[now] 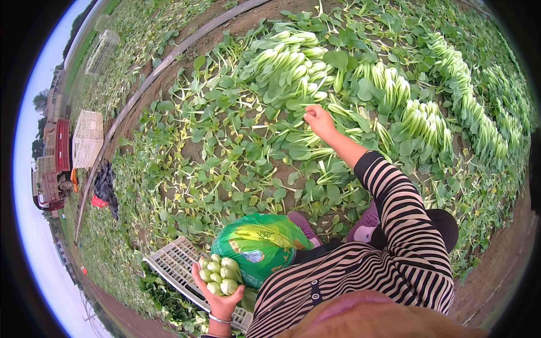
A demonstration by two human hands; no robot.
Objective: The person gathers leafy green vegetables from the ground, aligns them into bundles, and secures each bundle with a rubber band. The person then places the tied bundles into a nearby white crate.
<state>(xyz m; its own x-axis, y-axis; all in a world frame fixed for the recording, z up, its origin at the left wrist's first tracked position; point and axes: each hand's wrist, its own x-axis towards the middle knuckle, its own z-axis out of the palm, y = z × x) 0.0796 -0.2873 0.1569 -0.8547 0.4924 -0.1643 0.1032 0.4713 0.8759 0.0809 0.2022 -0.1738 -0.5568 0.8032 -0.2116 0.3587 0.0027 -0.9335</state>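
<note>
My left hand is wrapped round a bunch of bok choy, its pale green stem ends facing up. The bunch is beside a white plastic crate, which has dark green leaves at its outer side. Farther out, my right hand reaches over the plants with thumb and fingers pinched together; what they hold, if anything, cannot be made out. Just beyond that hand lies a heap of cut bok choy, stem ends mostly to the right. Loose bok choy is scattered below the wrist.
A green plastic bag covers my knee; purple shoes stand among leaves. More bok choy rows lie rightward. Leftward are a long pipe, a white crate, a dark cloth and a red truck.
</note>
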